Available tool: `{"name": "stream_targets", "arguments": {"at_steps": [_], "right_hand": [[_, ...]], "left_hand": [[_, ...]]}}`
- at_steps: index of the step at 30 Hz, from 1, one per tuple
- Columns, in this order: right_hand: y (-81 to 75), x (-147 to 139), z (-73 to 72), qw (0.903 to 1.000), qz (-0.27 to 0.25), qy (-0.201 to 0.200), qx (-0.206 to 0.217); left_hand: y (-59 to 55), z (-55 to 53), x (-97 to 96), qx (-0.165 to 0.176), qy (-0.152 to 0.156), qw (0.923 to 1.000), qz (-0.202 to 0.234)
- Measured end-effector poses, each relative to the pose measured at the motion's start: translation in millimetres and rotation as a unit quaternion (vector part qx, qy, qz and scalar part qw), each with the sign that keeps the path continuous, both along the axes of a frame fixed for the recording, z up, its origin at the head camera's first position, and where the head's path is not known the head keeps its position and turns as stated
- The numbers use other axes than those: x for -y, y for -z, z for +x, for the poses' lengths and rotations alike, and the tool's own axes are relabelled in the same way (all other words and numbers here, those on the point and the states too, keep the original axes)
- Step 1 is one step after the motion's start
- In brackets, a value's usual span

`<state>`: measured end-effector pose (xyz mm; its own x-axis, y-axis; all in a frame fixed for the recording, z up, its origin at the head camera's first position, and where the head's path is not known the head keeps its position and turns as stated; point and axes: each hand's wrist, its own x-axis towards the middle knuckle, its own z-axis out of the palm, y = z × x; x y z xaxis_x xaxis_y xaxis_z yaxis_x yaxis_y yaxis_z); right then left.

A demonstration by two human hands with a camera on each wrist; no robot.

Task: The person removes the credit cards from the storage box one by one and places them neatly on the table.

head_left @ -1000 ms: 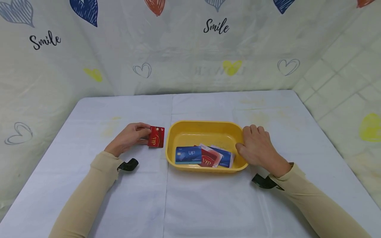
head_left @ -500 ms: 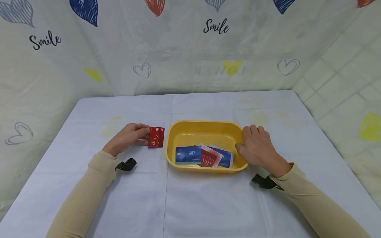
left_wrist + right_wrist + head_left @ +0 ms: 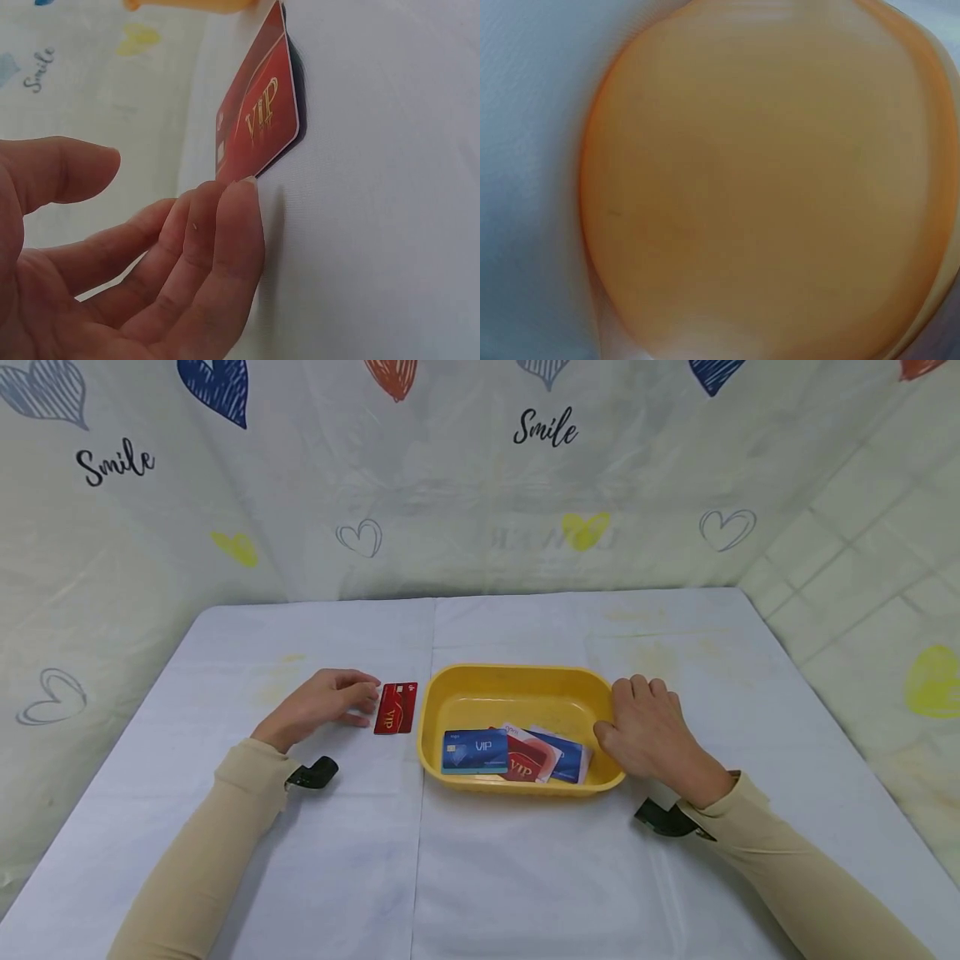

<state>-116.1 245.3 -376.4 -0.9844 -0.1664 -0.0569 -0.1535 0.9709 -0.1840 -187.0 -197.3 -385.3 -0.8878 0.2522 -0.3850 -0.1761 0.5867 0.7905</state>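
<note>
A red VIP card (image 3: 395, 708) lies on the white-covered table, just left of a yellow plastic tray (image 3: 517, 689). Beside that card's left edge is my left hand (image 3: 322, 706), its fingers loosely bent and its thumb apart. In the left wrist view, the fingertips (image 3: 238, 202) come right at the near corner of the red card (image 3: 259, 112). My right hand (image 3: 648, 731) grips the tray's right end, thumb over the rim and the other fingers on the outside, partly hidden. Inside the tray are a blue VIP card (image 3: 475, 751) and several overlapping red, pink and blue cards (image 3: 525, 756).
The table (image 3: 315, 877) has a white cloth with a crease down its middle. Behind it hangs a pale curtain (image 3: 450, 468) printed with hearts and "Smile". Black wrist straps with cameras sit at both cuffs. A blurred yellow-brown surface fills most of the right wrist view.
My left hand has let go of the red card and drawn slightly left; the card now lies flat on the table. The right hand and the tray have stayed put.
</note>
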Motion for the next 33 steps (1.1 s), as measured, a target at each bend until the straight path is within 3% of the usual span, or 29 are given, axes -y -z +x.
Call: {"name": "stream_targets", "arguments": {"at_steps": [9, 33], "right_hand": [[-0.2, 0, -0.1, 1.0, 0.001, -0.002, -0.003], [-3.0, -3, -5.2, 0.9995, -0.015, -0.025, 0.012]], "left_hand": [[-6.7, -0.2, 2.9, -0.019, 0.009, 0.9991, -0.036], [-19.0, 6.3, -2.0, -0.039, -0.004, 0.9992, -0.01]]}}
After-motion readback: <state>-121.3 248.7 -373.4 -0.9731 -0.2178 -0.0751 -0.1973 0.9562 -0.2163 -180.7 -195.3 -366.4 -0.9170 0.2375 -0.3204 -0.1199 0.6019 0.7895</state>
